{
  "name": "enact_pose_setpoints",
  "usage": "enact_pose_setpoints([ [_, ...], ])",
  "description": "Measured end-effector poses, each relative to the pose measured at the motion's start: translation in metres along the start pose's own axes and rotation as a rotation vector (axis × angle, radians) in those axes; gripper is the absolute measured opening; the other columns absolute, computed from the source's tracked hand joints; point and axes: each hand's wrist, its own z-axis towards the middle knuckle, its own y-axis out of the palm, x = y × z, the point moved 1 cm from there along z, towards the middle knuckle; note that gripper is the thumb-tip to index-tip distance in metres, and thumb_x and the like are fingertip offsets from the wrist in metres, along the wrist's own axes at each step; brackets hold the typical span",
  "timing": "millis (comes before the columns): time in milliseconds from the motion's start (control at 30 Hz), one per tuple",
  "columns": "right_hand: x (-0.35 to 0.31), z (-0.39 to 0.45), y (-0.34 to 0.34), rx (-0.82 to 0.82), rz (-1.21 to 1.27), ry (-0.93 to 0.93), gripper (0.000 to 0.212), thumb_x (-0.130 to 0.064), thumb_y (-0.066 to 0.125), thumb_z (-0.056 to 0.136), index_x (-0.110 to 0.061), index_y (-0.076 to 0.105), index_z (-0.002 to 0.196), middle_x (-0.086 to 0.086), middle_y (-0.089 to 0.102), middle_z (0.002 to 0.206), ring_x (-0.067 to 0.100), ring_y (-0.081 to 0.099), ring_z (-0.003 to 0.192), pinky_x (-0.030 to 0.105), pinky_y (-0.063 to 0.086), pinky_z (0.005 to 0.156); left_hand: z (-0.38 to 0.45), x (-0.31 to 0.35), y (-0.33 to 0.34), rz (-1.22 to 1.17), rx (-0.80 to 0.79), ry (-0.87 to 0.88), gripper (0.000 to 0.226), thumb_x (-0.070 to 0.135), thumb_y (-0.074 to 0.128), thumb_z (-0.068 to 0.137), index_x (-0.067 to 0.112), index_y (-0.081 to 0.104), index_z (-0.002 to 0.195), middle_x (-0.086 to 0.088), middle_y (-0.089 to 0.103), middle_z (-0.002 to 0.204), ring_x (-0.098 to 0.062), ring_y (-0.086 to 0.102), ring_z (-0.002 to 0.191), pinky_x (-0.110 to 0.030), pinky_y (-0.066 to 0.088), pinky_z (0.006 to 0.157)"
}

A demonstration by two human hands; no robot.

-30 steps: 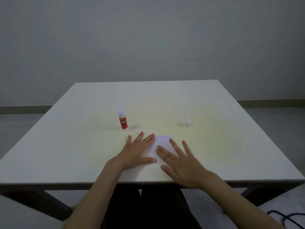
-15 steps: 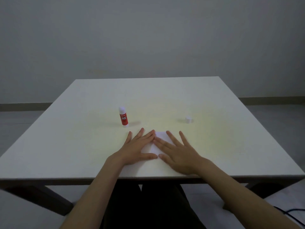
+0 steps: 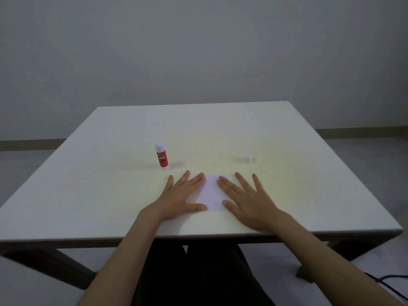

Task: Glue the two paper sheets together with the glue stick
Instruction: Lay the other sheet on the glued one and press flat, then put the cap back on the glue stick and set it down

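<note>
A plain grey wall stands behind a white bench (image 3: 287,133), with a dark baseboard along the floor. Head view: near the front edge of the bench lies a small white paper (image 3: 213,194), flat; whether it is one sheet or two stacked cannot be told. The left hand (image 3: 178,196) lies palm down with fingers spread, its grip released, fingertips and thumb resting on the paper's left edge. The right hand (image 3: 247,200) lies the same way, flat and released, its index finger and thumb touching the paper's right side. Both forearms reach in from below, over the bench edge. The glue stick (image 3: 161,156) stands upright beyond the left hand, red label, uncapped white tip, clear of the fingers. Its white cap (image 3: 248,159) sits well apart to the right, beyond the right hand. A dark cable (image 3: 388,281) lies on the floor at lower right.
</note>
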Motion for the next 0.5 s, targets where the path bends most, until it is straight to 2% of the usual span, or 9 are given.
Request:
enact_pose_setpoints([
  [233,0.005,0.002,0.004,0.047,0.091,0.009,0.057,-0.048,0.017,0.097,-0.037,-0.006,0.147,-0.018,-0.007,0.158,0.018,-0.009,0.147,0.051,-0.008,0.118,-0.001,0.001,0.001,0.001,0.025,0.005,0.074,0.06,0.045,0.087,0.042,0.005,0.147,0.022,-0.002,0.158,-0.01,-0.014,0.146,-0.047,-0.015,0.116],
  [333,0.003,0.0,0.0,0.119,0.19,-0.006,0.056,-0.045,0.021,0.097,-0.044,-0.01,0.144,-0.019,-0.013,0.157,0.013,-0.008,0.146,0.05,-0.006,0.118,-0.004,0.002,-0.004,-0.177,0.08,0.028,0.065,0.052,0.047,0.089,0.048,0.01,0.143,0.023,0.004,0.157,-0.004,-0.003,0.146,-0.043,-0.012,0.116],
  [367,0.002,-0.001,-0.002,0.151,0.253,-0.007,0.056,-0.043,0.022,0.097,-0.046,-0.01,0.144,-0.02,-0.014,0.156,0.01,-0.006,0.145,0.047,-0.006,0.118,-0.006,0.003,-0.007,-0.316,0.153,0.035,0.06,0.046,0.05,0.09,0.049,0.017,0.141,0.022,0.013,0.156,-0.002,0.007,0.145,-0.039,-0.006,0.118],
  [433,0.002,-0.002,-0.003,0.219,0.379,-0.008,0.056,-0.038,0.026,0.098,-0.046,-0.004,0.144,-0.021,-0.009,0.157,0.001,0.001,0.143,0.04,-0.004,0.117,-0.012,0.002,-0.012,-0.635,0.454,-0.001,0.046,0.03,0.059,0.089,0.045,0.043,0.129,0.015,0.042,0.146,0.001,0.041,0.132,-0.031,0.022,0.116],
  [500,0.003,-0.002,-0.008,0.306,0.47,0.006,0.054,-0.029,0.035,0.098,-0.039,0.013,0.146,-0.019,0.004,0.156,-0.004,0.012,0.139,0.033,0.004,0.116,-0.018,-0.003,-0.015,-0.834,0.839,-0.158,0.03,0.018,0.066,0.085,0.035,0.062,0.109,0.006,0.065,0.119,-0.002,0.063,0.101,-0.031,0.047,0.098],
])
